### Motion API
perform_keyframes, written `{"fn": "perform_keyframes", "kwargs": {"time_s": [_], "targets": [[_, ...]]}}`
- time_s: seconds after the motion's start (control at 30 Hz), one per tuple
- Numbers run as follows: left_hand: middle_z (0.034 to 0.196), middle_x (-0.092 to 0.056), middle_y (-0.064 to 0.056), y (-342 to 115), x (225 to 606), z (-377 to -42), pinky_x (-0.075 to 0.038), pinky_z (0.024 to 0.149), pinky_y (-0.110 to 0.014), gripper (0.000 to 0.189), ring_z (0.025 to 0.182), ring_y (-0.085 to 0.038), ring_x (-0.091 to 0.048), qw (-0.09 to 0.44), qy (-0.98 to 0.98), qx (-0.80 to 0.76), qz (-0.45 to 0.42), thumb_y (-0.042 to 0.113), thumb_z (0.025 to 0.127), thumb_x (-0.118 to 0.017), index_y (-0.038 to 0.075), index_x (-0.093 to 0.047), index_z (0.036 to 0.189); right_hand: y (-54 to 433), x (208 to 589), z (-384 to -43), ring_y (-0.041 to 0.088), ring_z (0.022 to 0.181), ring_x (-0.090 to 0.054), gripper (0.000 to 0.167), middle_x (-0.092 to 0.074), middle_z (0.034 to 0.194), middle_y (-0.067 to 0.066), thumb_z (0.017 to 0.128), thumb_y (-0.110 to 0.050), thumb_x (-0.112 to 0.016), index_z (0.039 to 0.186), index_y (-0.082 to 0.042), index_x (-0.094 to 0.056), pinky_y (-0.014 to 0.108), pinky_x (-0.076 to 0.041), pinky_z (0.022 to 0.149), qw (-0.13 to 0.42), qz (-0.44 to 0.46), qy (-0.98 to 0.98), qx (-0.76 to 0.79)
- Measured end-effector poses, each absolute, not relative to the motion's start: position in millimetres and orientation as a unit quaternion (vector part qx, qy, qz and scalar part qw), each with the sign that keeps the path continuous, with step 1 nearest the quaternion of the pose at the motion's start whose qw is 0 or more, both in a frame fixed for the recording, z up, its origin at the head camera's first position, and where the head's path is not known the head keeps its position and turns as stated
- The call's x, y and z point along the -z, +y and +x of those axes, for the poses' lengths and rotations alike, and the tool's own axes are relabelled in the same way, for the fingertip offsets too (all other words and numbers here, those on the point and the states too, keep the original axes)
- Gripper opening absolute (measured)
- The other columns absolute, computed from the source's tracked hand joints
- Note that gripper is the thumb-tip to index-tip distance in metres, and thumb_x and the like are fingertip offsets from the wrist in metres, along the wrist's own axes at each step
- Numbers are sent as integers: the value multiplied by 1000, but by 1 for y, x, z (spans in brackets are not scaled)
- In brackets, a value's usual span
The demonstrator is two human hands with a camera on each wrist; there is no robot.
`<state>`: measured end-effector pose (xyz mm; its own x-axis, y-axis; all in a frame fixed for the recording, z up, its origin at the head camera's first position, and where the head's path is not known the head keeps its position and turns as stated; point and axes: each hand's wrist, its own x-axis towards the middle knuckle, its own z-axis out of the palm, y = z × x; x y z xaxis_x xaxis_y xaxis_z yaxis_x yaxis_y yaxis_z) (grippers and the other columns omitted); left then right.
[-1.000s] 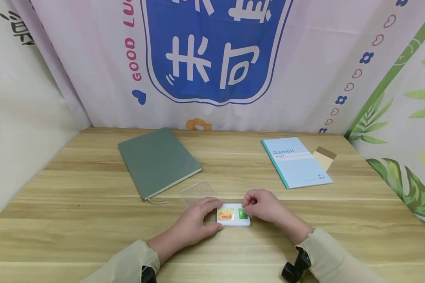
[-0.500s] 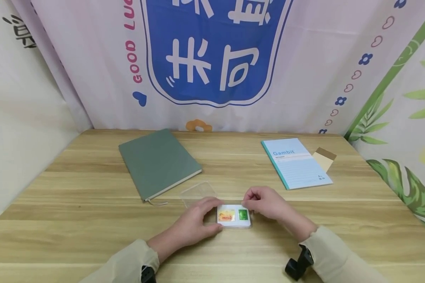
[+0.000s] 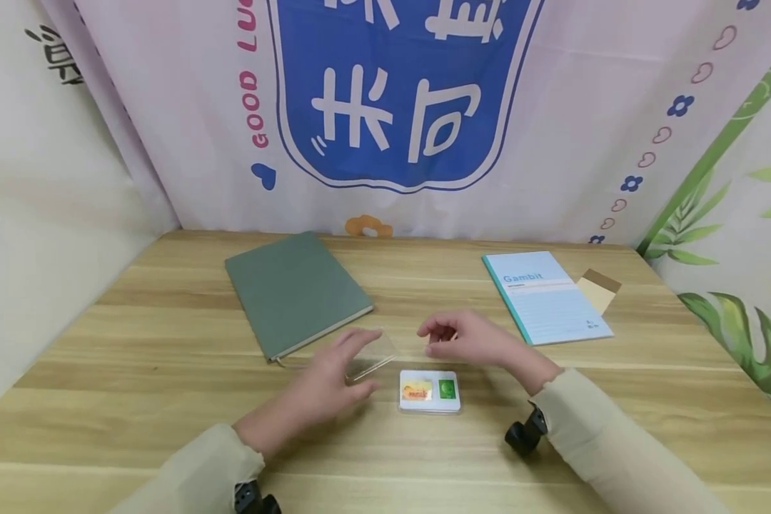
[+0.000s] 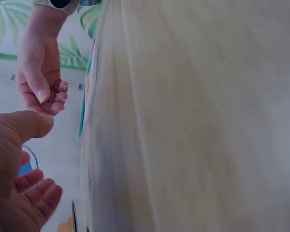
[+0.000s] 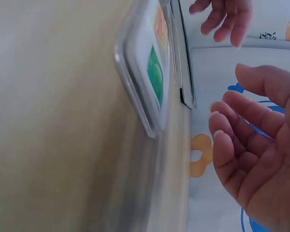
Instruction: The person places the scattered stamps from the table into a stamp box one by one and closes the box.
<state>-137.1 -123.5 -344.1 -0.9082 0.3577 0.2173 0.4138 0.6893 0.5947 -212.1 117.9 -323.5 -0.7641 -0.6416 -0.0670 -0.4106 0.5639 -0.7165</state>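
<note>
A small clear case lies on the table, holding a white card that bears an orange-yellow stamp and a green stamp. Left of it, my left hand is over the table with thumb and fingers apart, its fingertips overlapping a clear plastic lid in the head view. My right hand hovers behind the case, fingers loosely bent and nothing between them. In the right wrist view the green stamp and the case's edge show beside that hand.
A dark green hardcover book lies behind the lid at the left. To the right is a light blue notebook overlapping a small brown-topped notepad. A printed curtain hangs along the table's back edge.
Both hands have come off the case. The left moved left, its fingertips now over the lid; the right rose away toward the back. The green stamp, partly covered earlier, is fully visible.
</note>
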Motion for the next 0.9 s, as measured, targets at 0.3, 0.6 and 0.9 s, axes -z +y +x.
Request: {"fn": "perform_keyframes", "kwargs": {"time_s": [0.3,0.6,0.9], "targets": [[131,-48,-13,-145,345,-139,-46,92,-46,73,111,-29,-52,22,-935,330,-131,17,74,-77,7,-43,137,99,313,-235,17,100,-56,51,-61,112,7,82,-20,-70,130,-11,-54,32,-47,83,205,-358,874,256],[120,-52,-16,-154,347,-145,-48,84,-45,76,99,-27,-54,-2,-949,299,-98,25,72,-79,4,-43,136,70,312,-250,22,112,-53,68,-53,131,6,78,-24,-75,139,-16,-44,38,-43,96,233,-390,880,138],[123,-50,-18,-152,355,-153,-44,92,-51,81,113,-34,-47,-17,-952,295,-77,32,67,-81,1,-45,134,53,314,-256,22,124,-43,80,-41,141,7,73,-24,-79,141,-18,-39,39,-36,104,235,-414,874,94]]}}
